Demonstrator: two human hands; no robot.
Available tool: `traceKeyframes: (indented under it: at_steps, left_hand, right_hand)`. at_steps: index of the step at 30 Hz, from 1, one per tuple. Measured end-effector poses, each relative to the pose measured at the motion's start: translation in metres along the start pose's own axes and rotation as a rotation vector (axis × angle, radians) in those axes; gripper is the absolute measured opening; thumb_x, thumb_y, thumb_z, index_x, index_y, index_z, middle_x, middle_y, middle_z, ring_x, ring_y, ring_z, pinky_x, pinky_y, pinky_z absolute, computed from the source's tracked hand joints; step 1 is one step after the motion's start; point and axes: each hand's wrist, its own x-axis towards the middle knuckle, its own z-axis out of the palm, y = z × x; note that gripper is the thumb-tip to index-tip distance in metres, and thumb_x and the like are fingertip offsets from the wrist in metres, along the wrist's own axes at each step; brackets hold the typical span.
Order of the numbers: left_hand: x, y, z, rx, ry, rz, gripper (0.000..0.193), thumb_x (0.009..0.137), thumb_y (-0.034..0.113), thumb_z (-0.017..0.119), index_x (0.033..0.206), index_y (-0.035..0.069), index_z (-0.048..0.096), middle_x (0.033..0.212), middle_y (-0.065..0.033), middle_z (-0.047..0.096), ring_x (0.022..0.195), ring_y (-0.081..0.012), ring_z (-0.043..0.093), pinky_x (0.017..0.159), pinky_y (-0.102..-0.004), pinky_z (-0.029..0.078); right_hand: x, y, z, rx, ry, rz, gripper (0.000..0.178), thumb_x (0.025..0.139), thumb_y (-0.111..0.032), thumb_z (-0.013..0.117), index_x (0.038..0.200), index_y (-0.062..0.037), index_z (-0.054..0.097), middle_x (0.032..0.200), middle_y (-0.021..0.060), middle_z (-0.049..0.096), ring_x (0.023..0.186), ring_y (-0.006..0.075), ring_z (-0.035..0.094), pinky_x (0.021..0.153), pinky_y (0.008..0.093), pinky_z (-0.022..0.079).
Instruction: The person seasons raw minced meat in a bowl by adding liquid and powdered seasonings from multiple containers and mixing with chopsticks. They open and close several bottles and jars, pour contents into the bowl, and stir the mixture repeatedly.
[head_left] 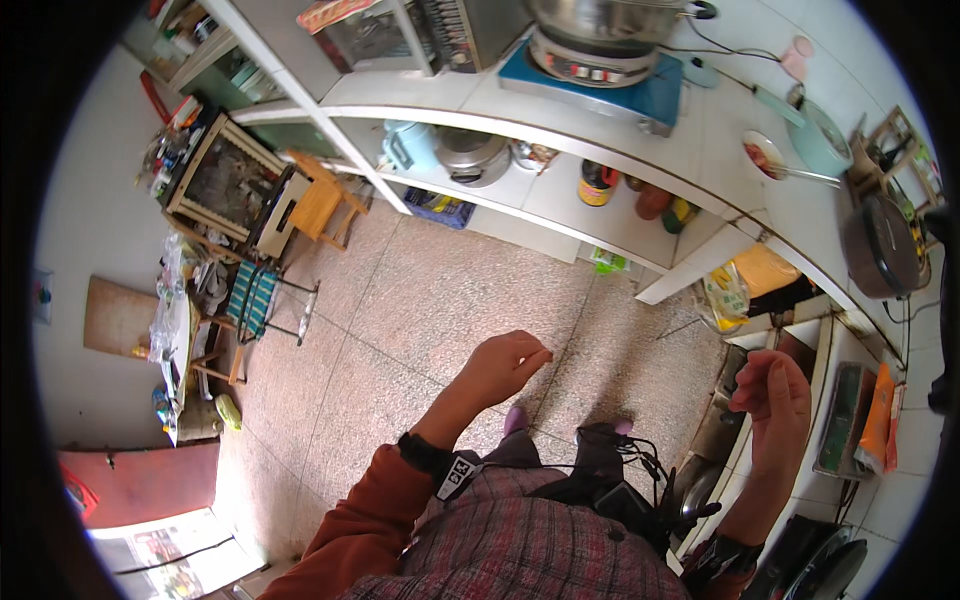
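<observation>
My left hand hangs over the speckled floor in front of me, its fingers curled in and pressed together. Nothing shows in it. To the right, my right hand is raised beside the side counter, palm turned inward. Its fingers are loosely bent and apart, and I see nothing held. Neither hand touches anything. Nearest to the right hand are a dark green tray and an orange packet by the tiled wall.
Ahead, a metal pot sits on an electric cooker above a blue stove. The lower shelf holds a light-blue jug, a rice cooker and jars. A small wooden chair and a striped stool stand left.
</observation>
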Motion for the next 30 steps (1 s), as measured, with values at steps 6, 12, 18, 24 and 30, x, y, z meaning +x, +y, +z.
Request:
traceKeyframes:
  at_steps: [6,12,18,24,30]
  left_hand:
    - [-0.067,-0.058,-0.049,-0.035,0.111,-0.175,0.028,0.092,0.031,0.063,0.084,0.006,0.071,0.088,-0.01,0.068,0.084,-0.0291,0.065,0.074,-0.0374,0.051]
    - [-0.104,-0.108,-0.074,-0.081,0.14,-0.355,0.035,0.09,0.037,0.066,0.07,0.01,0.073,0.09,-0.0071,0.069,0.088,-0.0249,0.066,0.077,-0.0344,0.052]
    - [-0.092,-0.122,-0.07,-0.085,0.273,-0.305,0.021,0.087,0.02,0.068,0.102,0.007,0.072,0.097,-0.0129,0.069,0.09,-0.0262,0.067,0.081,-0.0363,0.053]
    - [-0.047,-0.098,-0.073,-0.203,0.145,-0.314,0.02,0.091,0.011,0.06,0.106,0.002,0.07,0.079,-0.0108,0.072,0.073,-0.0168,0.069,0.07,-0.0292,0.052]
    - [0.017,-0.057,-0.06,0.012,0.051,-0.154,0.025,0.096,0.018,0.053,0.1,0.002,0.071,0.091,-0.0149,0.072,0.083,-0.0262,0.068,0.076,-0.0338,0.052]
  right_hand:
    - [0.005,0.017,0.081,-0.042,-0.106,0.064,0.034,0.102,-0.029,0.051,0.107,0.0014,0.064,0.084,0.0077,0.066,0.064,0.0122,0.063,0.062,0.0253,0.054]
    - [0.01,0.025,0.134,-0.131,-0.167,0.131,0.033,0.101,-0.03,0.053,0.107,0.0012,0.065,0.084,0.0086,0.067,0.065,0.0133,0.063,0.063,0.0254,0.054]
    - [0.029,0.026,0.133,-0.136,-0.162,0.121,0.027,0.101,-0.023,0.053,0.109,-0.0003,0.065,0.088,0.0078,0.068,0.07,0.0119,0.064,0.066,0.0258,0.055]
    - [0.045,0.012,0.1,0.002,-0.095,0.017,0.022,0.102,-0.02,0.051,0.099,-0.0023,0.062,0.095,0.0057,0.068,0.076,0.0118,0.065,0.071,0.0265,0.055]
    - [0.083,-0.044,0.001,0.011,0.099,-0.285,0.029,0.101,-0.033,0.054,0.105,-0.0054,0.061,0.1,0.0063,0.067,0.081,0.0136,0.065,0.075,0.0288,0.056]
